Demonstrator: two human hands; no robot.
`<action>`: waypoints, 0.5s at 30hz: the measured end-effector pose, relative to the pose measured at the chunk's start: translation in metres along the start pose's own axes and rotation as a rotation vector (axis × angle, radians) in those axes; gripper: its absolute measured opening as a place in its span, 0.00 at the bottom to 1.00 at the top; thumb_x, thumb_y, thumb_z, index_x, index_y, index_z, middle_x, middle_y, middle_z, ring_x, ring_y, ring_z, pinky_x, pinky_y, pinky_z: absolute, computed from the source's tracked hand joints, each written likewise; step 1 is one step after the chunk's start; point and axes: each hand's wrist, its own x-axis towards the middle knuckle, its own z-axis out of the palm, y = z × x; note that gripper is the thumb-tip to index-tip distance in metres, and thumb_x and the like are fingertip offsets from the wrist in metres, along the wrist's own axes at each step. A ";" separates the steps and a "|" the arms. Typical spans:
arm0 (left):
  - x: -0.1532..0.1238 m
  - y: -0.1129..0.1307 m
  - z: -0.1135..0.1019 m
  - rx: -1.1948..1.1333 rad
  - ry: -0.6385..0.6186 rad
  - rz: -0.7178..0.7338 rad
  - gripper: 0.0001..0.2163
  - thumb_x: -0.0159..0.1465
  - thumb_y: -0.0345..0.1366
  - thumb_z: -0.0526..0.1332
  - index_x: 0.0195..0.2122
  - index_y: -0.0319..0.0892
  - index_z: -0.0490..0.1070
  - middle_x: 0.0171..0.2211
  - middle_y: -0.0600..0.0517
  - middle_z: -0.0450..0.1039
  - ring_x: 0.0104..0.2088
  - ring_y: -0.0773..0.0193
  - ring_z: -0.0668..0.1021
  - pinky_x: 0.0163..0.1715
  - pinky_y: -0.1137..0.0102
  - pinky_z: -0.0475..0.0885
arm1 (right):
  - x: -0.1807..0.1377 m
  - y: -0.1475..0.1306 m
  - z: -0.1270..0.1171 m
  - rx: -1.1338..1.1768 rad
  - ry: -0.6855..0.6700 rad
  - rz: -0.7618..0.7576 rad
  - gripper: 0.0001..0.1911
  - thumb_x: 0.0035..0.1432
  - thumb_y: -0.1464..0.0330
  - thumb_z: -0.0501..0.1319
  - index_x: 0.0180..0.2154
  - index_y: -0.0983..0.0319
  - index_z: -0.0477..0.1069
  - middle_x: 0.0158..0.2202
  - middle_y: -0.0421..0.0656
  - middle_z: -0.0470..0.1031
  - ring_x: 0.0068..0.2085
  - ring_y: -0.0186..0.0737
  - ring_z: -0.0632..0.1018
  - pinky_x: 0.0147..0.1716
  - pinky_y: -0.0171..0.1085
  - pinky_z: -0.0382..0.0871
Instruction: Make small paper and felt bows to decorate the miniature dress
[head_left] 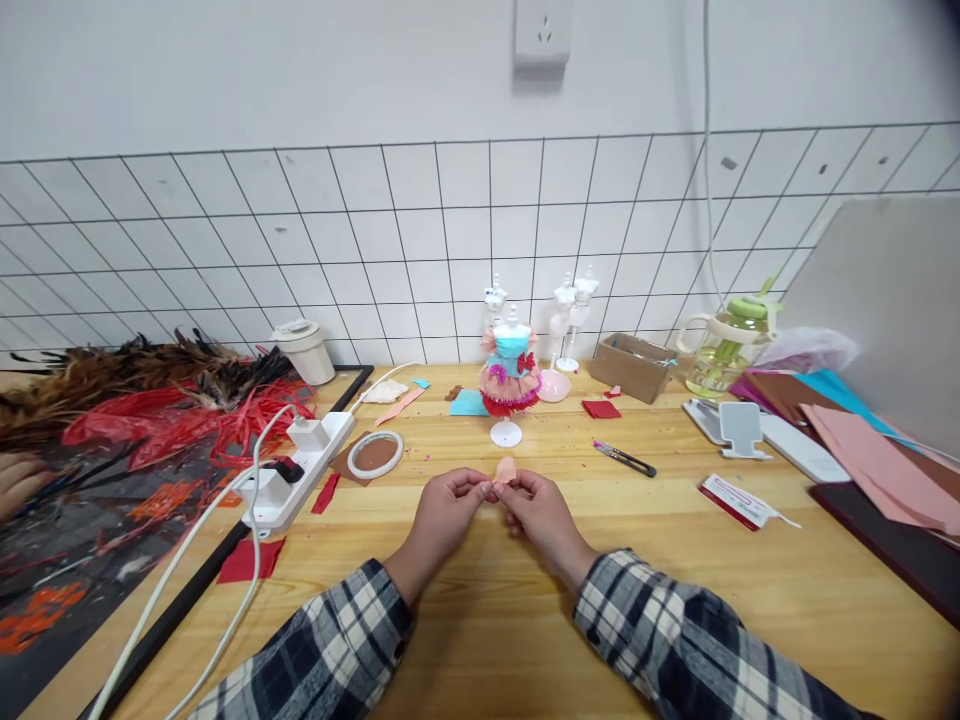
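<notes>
Between my left hand [448,512] and my right hand [546,515] is a small piece of pink crepe paper [506,469]. Both hands pinch its lower edge with thumb and fingers, just above the wooden table. Directly beyond them stands a small dress form [513,340] on a round white base, dressed in a light blue bodice, a red bow and a ruffled pink and red skirt. A light blue paper piece [469,403] lies left of it. Thread snips [624,458] rest to the right of my hands, and a roll of tape [375,455] lies to the left.
A white power strip [307,470] with cables runs along the left. Another person's hand [22,482] is at the far left, near feathers [142,375]. At the right are a cardboard box [632,367], a green-lidded bottle [731,345], a phone stand [741,430] and pink sheets [874,470].
</notes>
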 end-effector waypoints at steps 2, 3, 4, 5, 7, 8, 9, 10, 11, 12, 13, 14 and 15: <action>0.001 -0.001 -0.001 0.010 0.016 0.016 0.07 0.56 0.36 0.62 0.29 0.39 0.76 0.28 0.49 0.80 0.31 0.60 0.81 0.35 0.69 0.74 | 0.000 0.000 -0.001 0.012 -0.013 0.017 0.21 0.44 0.55 0.67 0.33 0.65 0.71 0.30 0.43 0.76 0.19 0.26 0.67 0.15 0.28 0.61; 0.001 -0.002 -0.002 0.020 0.028 0.029 0.06 0.57 0.36 0.62 0.30 0.39 0.76 0.29 0.49 0.80 0.32 0.60 0.81 0.35 0.69 0.74 | 0.000 0.000 -0.001 0.035 -0.030 0.034 0.21 0.43 0.55 0.68 0.34 0.65 0.72 0.31 0.43 0.76 0.21 0.27 0.68 0.15 0.28 0.63; 0.001 -0.002 -0.003 0.028 0.043 0.044 0.07 0.57 0.37 0.62 0.30 0.39 0.76 0.29 0.49 0.80 0.32 0.60 0.80 0.36 0.69 0.74 | 0.000 0.000 -0.002 0.070 -0.053 0.051 0.22 0.43 0.56 0.69 0.35 0.65 0.72 0.33 0.43 0.77 0.22 0.28 0.70 0.16 0.28 0.64; 0.001 -0.002 -0.003 0.032 0.056 0.061 0.07 0.57 0.37 0.62 0.31 0.39 0.76 0.29 0.49 0.80 0.32 0.60 0.80 0.36 0.69 0.74 | 0.001 0.000 -0.004 0.111 -0.077 0.068 0.22 0.42 0.57 0.70 0.36 0.64 0.73 0.34 0.43 0.76 0.24 0.29 0.71 0.16 0.28 0.64; 0.001 -0.003 -0.005 0.054 0.067 0.098 0.07 0.59 0.37 0.62 0.32 0.40 0.76 0.30 0.49 0.80 0.33 0.60 0.80 0.37 0.68 0.74 | 0.001 -0.001 -0.006 0.184 -0.112 0.096 0.23 0.40 0.58 0.72 0.37 0.64 0.73 0.34 0.42 0.75 0.27 0.29 0.72 0.17 0.27 0.65; 0.000 -0.003 -0.005 0.080 0.068 0.118 0.07 0.59 0.38 0.61 0.32 0.40 0.76 0.31 0.49 0.80 0.34 0.60 0.80 0.38 0.68 0.74 | 0.002 -0.001 -0.007 0.205 -0.118 0.107 0.23 0.39 0.58 0.72 0.37 0.64 0.74 0.33 0.41 0.74 0.27 0.29 0.72 0.16 0.26 0.64; 0.000 -0.003 -0.005 0.114 0.068 0.141 0.07 0.59 0.37 0.61 0.32 0.41 0.77 0.31 0.49 0.80 0.34 0.60 0.80 0.39 0.68 0.74 | 0.002 -0.001 -0.009 0.216 -0.119 0.121 0.23 0.38 0.59 0.73 0.36 0.64 0.74 0.31 0.40 0.73 0.27 0.29 0.72 0.16 0.26 0.63; 0.000 -0.003 -0.006 0.151 0.068 0.165 0.07 0.60 0.37 0.61 0.32 0.41 0.77 0.32 0.49 0.80 0.35 0.60 0.80 0.39 0.67 0.74 | 0.002 -0.001 -0.010 0.221 -0.119 0.137 0.23 0.38 0.59 0.74 0.35 0.64 0.74 0.29 0.38 0.71 0.26 0.28 0.71 0.15 0.25 0.62; -0.001 -0.003 -0.006 0.184 0.067 0.193 0.07 0.60 0.37 0.61 0.33 0.41 0.77 0.33 0.49 0.80 0.36 0.60 0.80 0.40 0.67 0.73 | 0.003 -0.001 -0.011 0.227 -0.121 0.154 0.23 0.37 0.59 0.74 0.35 0.64 0.73 0.27 0.37 0.69 0.25 0.28 0.70 0.15 0.25 0.62; -0.001 -0.003 -0.006 0.206 0.065 0.222 0.07 0.61 0.37 0.61 0.33 0.41 0.77 0.34 0.49 0.80 0.37 0.60 0.79 0.41 0.67 0.73 | 0.003 -0.001 -0.011 0.234 -0.127 0.168 0.23 0.37 0.60 0.74 0.34 0.64 0.73 0.26 0.36 0.68 0.24 0.27 0.69 0.15 0.26 0.61; -0.001 -0.003 -0.007 0.221 0.061 0.252 0.07 0.61 0.36 0.60 0.33 0.42 0.77 0.34 0.49 0.80 0.37 0.61 0.79 0.41 0.67 0.73 | 0.003 -0.001 -0.012 0.242 -0.139 0.181 0.23 0.37 0.60 0.74 0.35 0.63 0.73 0.26 0.36 0.68 0.23 0.26 0.69 0.15 0.26 0.61; -0.001 -0.003 -0.007 0.234 0.052 0.281 0.07 0.62 0.36 0.60 0.34 0.42 0.77 0.35 0.49 0.80 0.37 0.61 0.79 0.41 0.67 0.72 | 0.003 -0.002 -0.013 0.249 -0.155 0.192 0.23 0.37 0.61 0.74 0.35 0.63 0.73 0.26 0.36 0.68 0.22 0.26 0.69 0.15 0.26 0.62; -0.001 -0.003 -0.008 0.250 0.039 0.309 0.07 0.62 0.36 0.59 0.34 0.42 0.77 0.35 0.49 0.79 0.38 0.61 0.79 0.41 0.67 0.72 | 0.003 -0.002 -0.014 0.255 -0.173 0.201 0.22 0.37 0.61 0.74 0.36 0.63 0.73 0.27 0.36 0.69 0.22 0.26 0.69 0.15 0.26 0.62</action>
